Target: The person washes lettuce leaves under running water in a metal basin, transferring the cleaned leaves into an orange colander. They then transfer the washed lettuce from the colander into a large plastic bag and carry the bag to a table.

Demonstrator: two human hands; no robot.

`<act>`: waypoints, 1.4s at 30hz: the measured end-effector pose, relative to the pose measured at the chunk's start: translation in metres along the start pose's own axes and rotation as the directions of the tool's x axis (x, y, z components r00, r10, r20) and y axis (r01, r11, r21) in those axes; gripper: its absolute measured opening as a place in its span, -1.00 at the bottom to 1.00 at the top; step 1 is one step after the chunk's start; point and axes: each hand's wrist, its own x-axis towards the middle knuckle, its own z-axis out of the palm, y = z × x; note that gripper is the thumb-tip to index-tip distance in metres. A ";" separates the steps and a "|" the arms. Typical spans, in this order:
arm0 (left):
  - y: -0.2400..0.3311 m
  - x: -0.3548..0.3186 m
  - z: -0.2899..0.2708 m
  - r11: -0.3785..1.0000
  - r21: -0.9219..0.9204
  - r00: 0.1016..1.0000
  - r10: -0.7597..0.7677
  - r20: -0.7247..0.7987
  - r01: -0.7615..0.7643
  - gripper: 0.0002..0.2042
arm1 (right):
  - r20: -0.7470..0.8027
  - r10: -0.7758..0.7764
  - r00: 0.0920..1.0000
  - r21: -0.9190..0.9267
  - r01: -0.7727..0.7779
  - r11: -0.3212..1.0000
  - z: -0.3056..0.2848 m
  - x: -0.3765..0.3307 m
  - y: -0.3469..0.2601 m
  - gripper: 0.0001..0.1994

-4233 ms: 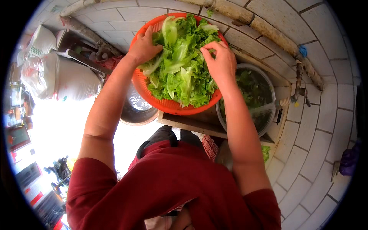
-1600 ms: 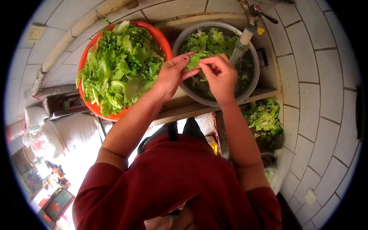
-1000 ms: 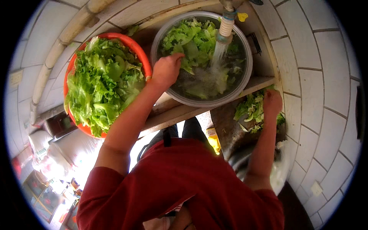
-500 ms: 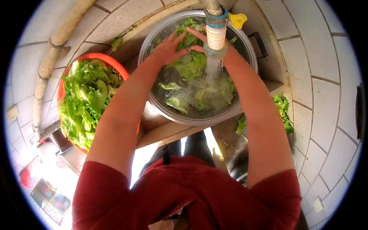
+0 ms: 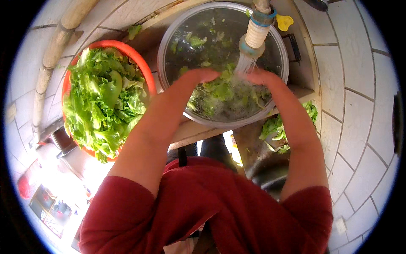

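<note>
Both hands are in a large round metal basin (image 5: 164,46) of water with torn lettuce leaves (image 5: 222,89) afloat. On the left of a clump of leaves is my left hand (image 5: 203,76), its fingers pointing inward and partly hidden by water and leaves. Facing it, my right hand (image 5: 261,78) is blurred beside the stream, its fingertips hard to make out. Water runs from a tap with a ribbed white hose end (image 5: 257,36) down between the hands. Smaller leaf pieces drift in the far part of the basin.
An orange-red plastic basket (image 5: 146,67) heaped with lettuce (image 5: 99,95) stands left of the basin. The tap has a yellow handle (image 5: 284,22). More leaves (image 5: 274,132) lie low on the right, near my right forearm. A pipe (image 5: 53,59) runs along the tiled wall at left.
Both hands have come from the far side of the basin toward me, and leaves now gather near the front. The view has shifted slightly.
</note>
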 end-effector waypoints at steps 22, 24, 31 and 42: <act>-0.006 -0.047 0.048 0.671 -0.582 0.844 0.128 -0.521 -0.460 -0.47 | -0.120 0.176 0.977 0.920 0.042 0.390 0.065 -0.016 -0.065 -0.51; 0.022 -0.105 0.028 0.864 -0.326 0.745 0.080 -0.663 -0.383 -0.41 | -0.254 0.226 0.940 0.890 0.135 0.436 0.056 -0.039 -0.095 -0.49; 0.009 -0.291 -0.036 0.871 -0.016 0.381 0.198 -0.903 -0.491 -0.42 | -0.633 -0.238 0.737 0.685 0.676 0.270 0.065 -0.102 -0.254 -0.53; -0.223 -0.379 -0.062 0.902 0.187 0.035 0.188 -0.982 0.389 -0.35 | -0.486 -0.657 0.576 -0.366 0.548 0.752 0.157 -0.026 -0.387 -0.35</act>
